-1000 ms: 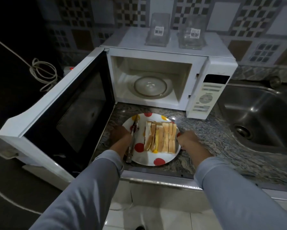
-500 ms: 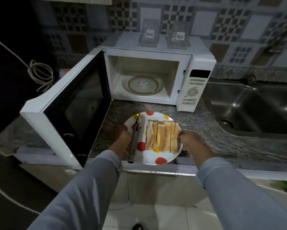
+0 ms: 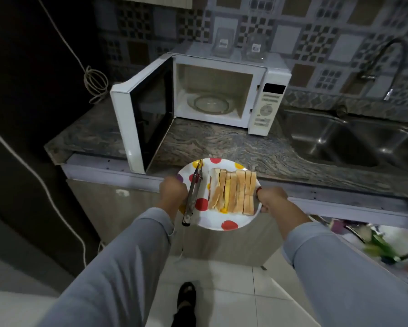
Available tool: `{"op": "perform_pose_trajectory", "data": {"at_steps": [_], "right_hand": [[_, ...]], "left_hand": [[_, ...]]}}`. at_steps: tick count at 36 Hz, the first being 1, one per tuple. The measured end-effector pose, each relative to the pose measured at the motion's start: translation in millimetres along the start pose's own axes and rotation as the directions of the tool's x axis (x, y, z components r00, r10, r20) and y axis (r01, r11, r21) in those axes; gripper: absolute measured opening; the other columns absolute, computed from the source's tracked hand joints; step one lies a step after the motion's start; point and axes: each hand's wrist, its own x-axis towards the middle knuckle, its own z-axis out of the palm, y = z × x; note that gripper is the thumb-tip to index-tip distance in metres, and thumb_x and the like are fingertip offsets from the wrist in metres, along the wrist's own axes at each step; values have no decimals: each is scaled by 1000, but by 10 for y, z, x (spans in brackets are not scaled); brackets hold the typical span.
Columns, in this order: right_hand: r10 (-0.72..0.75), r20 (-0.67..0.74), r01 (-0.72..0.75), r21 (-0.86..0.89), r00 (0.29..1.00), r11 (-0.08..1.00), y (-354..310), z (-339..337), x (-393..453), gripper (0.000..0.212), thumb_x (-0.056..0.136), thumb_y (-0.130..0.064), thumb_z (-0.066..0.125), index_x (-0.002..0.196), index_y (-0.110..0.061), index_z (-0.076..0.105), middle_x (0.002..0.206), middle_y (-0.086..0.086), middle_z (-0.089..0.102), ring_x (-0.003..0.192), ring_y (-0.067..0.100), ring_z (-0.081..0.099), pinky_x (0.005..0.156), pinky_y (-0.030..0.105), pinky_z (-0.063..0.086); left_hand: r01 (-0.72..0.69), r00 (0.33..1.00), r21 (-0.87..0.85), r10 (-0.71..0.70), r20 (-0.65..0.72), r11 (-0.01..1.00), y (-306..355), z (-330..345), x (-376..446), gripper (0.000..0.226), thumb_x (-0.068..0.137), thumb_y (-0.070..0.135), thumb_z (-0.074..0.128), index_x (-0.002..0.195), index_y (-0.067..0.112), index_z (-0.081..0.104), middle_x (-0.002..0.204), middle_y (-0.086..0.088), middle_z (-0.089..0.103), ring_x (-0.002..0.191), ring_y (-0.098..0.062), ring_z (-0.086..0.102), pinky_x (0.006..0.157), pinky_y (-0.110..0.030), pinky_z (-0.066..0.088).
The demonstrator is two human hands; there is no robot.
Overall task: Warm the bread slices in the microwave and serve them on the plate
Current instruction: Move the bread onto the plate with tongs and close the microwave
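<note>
A dark stone counter [image 3: 233,147] holds a white microwave [image 3: 221,90] with its door [image 3: 141,123] wide open. In front of the counter, the left hand [image 3: 173,192] and right hand [image 3: 272,199] each grip a side of a spotty plate [image 3: 221,223]. Bread slices [image 3: 232,193] lie in a row on it, beside metal tongs [image 3: 193,197].

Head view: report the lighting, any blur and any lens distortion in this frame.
Head view: dim overall, the left side nearly black; the brightest parts are the microwave cavity and the plate of bread slices. Blur smears the lower right corner, and the labels on the clear containers are unreadable. Wide-angle bending bows the counter edge and stretches the sleeves.
</note>
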Motion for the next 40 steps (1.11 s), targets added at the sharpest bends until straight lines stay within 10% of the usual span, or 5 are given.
{"op": "perform_pose_trajectory", "data": {"at_steps": [3, 20, 24, 40], "right_hand": [[1, 12, 0, -47, 1000, 999, 155, 48, -319, 28, 89, -23, 58, 106, -1, 65, 101, 18, 66, 77, 30, 62, 41, 27, 48], [-11, 72, 7, 53, 997, 999, -3, 1171, -1446, 24, 85, -17, 63, 102, 0, 66, 91, 16, 61, 79, 32, 66, 60, 34, 57], [-1, 76, -3, 51, 997, 999, -228, 1549, -1742, 20, 86, -16, 61, 100, -1, 65, 90, 16, 60, 74, 31, 63, 53, 33, 52], [-20, 91, 10, 110, 996, 994, -1240, 2783, -2156, 20, 86, -14, 64, 97, 2, 62, 98, 20, 63, 76, 31, 60, 70, 36, 57]], "left_hand": [[27, 999, -34, -28, -18, 999, -222, -134, -214, 28, 94, 15, 49, 116, -2, 54, 119, -21, 61, 112, -36, 57, 90, -35, 47], [75, 997, 22, -75, 3, 997, -1217, -1432, -157, 27, 97, 15, 47, 114, -4, 57, 91, -11, 56, 87, -22, 51, 88, -31, 47], [58, 998, 7, -58, -3, 998, -1432, -1896, -7, 28, 97, 13, 47, 116, -5, 58, 90, -10, 55, 108, -32, 59, 94, -36, 48], [79, 994, 198, -63, -84, 977, -1905, -3118, 990, 34, 98, 16, 40, 124, 0, 54, 126, -20, 56, 115, -33, 55, 91, -35, 46]]}}
